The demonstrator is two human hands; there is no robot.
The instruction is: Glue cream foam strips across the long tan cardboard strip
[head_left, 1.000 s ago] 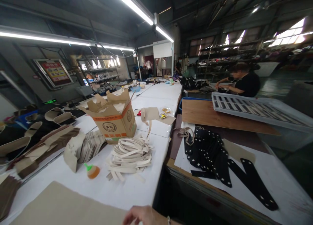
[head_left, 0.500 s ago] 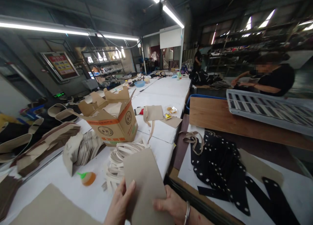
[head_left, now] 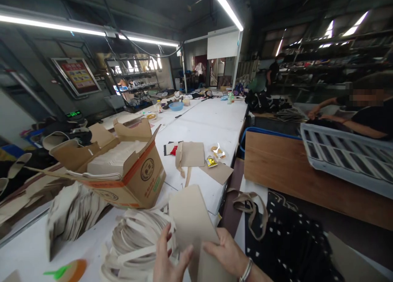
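Observation:
I hold a flat beige piece of material (head_left: 190,216) upright over the white table (head_left: 211,122) with both hands. My left hand (head_left: 168,261) grips its lower left edge, and my right hand (head_left: 225,253), with a bracelet at the wrist, grips its lower right edge. Just left of the piece lies a pile of cream strips (head_left: 135,243). Behind the strips stands an open cardboard box (head_left: 123,167) with white sheets inside.
A stack of black punched pieces (head_left: 288,241) and a beige strap loop (head_left: 250,204) lie to the right. A wooden board (head_left: 291,171) and a grey slatted crate (head_left: 346,157) sit beyond. A person in black works at the far right. An orange glue bottle (head_left: 69,270) lies at lower left.
The view has moved forward and down toward the table. My hands came up from the bottom edge holding the beige piece, and now sit closer to the strip pile.

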